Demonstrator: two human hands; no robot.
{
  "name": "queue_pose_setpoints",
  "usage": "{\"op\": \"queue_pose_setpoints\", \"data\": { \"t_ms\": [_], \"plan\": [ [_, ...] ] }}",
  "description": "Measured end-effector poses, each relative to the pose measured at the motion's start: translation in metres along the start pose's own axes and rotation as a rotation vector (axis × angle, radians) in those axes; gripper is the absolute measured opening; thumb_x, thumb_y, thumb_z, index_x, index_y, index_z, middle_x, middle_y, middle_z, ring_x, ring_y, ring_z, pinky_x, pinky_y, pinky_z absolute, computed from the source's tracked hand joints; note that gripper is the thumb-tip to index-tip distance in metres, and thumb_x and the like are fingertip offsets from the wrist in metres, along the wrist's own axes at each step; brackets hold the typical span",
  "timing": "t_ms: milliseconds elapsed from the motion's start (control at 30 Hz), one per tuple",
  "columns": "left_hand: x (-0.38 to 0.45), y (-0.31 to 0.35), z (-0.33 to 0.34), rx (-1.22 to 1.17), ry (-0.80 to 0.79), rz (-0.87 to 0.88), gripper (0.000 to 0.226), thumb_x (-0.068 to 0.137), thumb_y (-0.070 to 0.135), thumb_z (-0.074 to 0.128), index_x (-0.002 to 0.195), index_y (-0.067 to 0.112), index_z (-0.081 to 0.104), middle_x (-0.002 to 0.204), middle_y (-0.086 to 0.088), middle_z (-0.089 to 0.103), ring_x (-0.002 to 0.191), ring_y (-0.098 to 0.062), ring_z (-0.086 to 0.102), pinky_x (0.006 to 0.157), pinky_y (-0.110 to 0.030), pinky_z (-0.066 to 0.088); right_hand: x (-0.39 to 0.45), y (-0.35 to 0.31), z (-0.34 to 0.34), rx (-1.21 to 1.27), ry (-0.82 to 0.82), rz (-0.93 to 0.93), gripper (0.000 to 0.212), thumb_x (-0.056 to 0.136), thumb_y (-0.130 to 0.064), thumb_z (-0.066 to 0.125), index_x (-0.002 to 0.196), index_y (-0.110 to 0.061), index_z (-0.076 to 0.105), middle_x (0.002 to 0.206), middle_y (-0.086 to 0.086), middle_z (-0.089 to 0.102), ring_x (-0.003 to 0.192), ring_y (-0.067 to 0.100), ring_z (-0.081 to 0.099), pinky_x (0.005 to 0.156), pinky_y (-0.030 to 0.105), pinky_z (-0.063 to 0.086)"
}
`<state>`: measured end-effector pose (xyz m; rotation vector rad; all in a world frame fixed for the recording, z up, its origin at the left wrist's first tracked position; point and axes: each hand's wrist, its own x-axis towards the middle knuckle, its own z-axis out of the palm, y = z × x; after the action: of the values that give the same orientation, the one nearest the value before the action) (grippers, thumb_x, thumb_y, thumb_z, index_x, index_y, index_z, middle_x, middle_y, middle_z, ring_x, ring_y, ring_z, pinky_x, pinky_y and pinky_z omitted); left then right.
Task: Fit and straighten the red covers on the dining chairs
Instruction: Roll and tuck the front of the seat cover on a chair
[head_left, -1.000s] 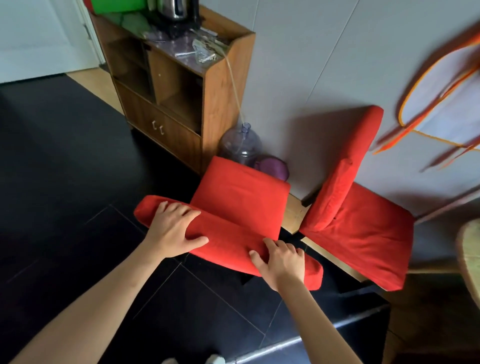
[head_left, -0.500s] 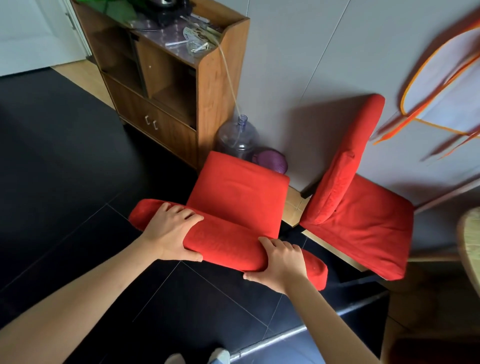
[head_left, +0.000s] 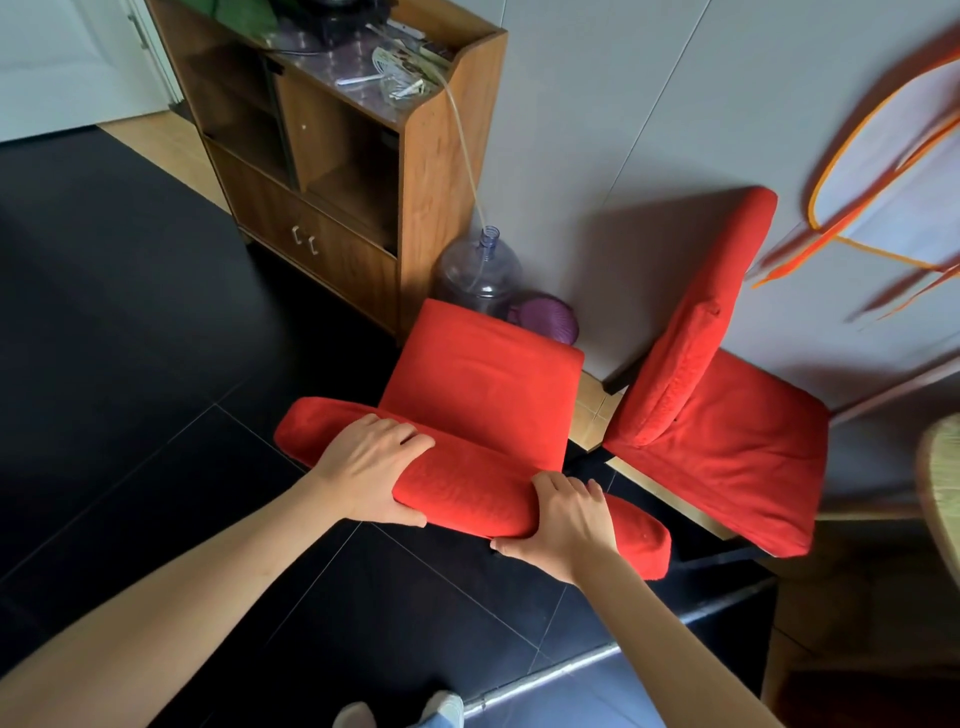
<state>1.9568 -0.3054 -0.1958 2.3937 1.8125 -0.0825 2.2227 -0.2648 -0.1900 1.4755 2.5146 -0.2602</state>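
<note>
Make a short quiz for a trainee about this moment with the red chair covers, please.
1. True or false: both hands grip the covered backrest top of the near chair.
2. What stands between the wooden cabinet and the second chair? A) water bottle B) lamp C) box
3. Which hand is nearer the second chair?

Key:
1. True: the left hand and the right hand curl round it.
2. A, the water bottle.
3. The right hand.

wooden cabinet (head_left: 436, 171), water jug (head_left: 478, 275), purple bowl (head_left: 550, 319)
</note>
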Motion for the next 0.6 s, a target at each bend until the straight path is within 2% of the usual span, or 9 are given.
{"op": "queue_pose_setpoints", "data": {
  "t_ms": [100,233,300,467,600],
  "plan": [
    [0.002,0.000,-0.002,-0.013,0.019,-0.011,0.095,0.057,0.084,0.052,0.127,0.020,0.056,0.114,0.003,0.066,0.101,-0.017,0.063,0.094,-0.034,0.046,0.000,0.002,0.000,0.031,0.003,-0.036,0.087,0.058,-0.081,0.053,0.126,-0.027,0.050,0.116,-0.006,0.063,0.106,0.018,0.059,0.095,0.036,0.043],
    [0.002,0.001,-0.004,0.000,0.060,0.004,0.086,0.053,0.082,0.058,0.110,0.017,0.066,0.094,0.004,0.070,0.082,-0.017,0.066,0.080,-0.032,0.052,0.002,0.001,-0.001,0.036,0.017,-0.054,0.081,0.058,-0.081,0.054,0.119,-0.027,0.053,0.103,-0.007,0.066,0.093,0.017,0.062,0.084,0.031,0.046],
    [0.001,0.002,-0.004,0.009,0.058,0.006,0.083,0.052,0.081,0.060,0.103,0.016,0.068,0.086,0.004,0.069,0.076,-0.017,0.066,0.074,-0.030,0.053,0.001,0.002,0.000,0.029,0.013,-0.059,0.081,0.058,-0.080,0.055,0.118,-0.027,0.053,0.102,-0.006,0.065,0.092,0.017,0.062,0.083,0.031,0.047],
    [0.000,0.002,-0.004,0.021,0.020,-0.021,0.087,0.056,0.085,0.049,0.108,0.016,0.062,0.095,0.005,0.068,0.086,-0.016,0.064,0.081,-0.032,0.051,0.001,-0.002,-0.002,-0.007,-0.053,-0.051,0.083,0.060,-0.073,0.064,0.127,-0.028,0.047,0.108,-0.004,0.062,0.096,0.019,0.060,0.085,0.034,0.046],
    [-0.007,0.006,-0.002,0.055,0.005,-0.012,0.081,0.059,0.083,0.051,0.103,0.016,0.060,0.090,0.006,0.066,0.082,-0.014,0.063,0.078,-0.030,0.051,-0.004,-0.008,-0.001,0.012,-0.060,-0.037,0.068,0.060,-0.062,0.067,0.118,-0.029,0.051,0.098,-0.004,0.062,0.088,0.020,0.061,0.080,0.033,0.046]
  ]
}}
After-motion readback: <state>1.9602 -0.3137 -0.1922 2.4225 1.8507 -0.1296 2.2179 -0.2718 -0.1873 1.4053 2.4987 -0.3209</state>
